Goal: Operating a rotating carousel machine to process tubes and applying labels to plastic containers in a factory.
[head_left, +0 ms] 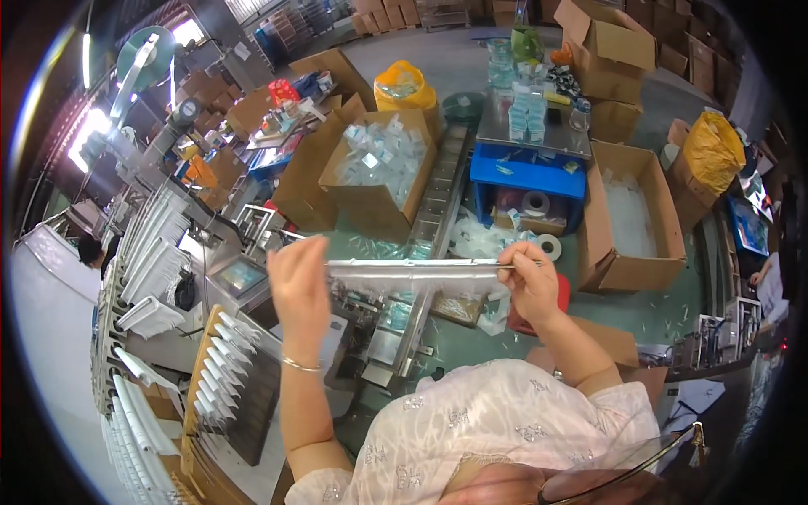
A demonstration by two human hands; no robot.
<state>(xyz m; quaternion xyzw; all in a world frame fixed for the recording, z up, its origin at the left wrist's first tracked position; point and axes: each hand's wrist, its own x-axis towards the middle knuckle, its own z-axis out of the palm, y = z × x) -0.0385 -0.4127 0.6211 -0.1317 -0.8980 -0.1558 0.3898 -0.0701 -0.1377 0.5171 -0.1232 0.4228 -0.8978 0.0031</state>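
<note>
A thin rod (421,263) runs level in front of my chest, with a narrow white sheet (404,278) hanging from it. My right hand (532,282) pinches the rod's right end between thumb and fingers. At the other end my left hand (300,286) is curled and slightly blurred, its fingertips partly turned from view at the rod's end. To the left, a wooden rack (202,387) carries several rolled white pieces (225,362) on rods. Beyond it, more white pieces (156,231) hang along a curved machine rail (105,337).
Ahead runs a conveyor (442,194) beside an open carton of clear packets (379,160). A blue stand (526,181) and a metal table (497,126) with stacked packs are beyond. Another open carton (635,219) stands right; a machine with a screen (240,273) is left.
</note>
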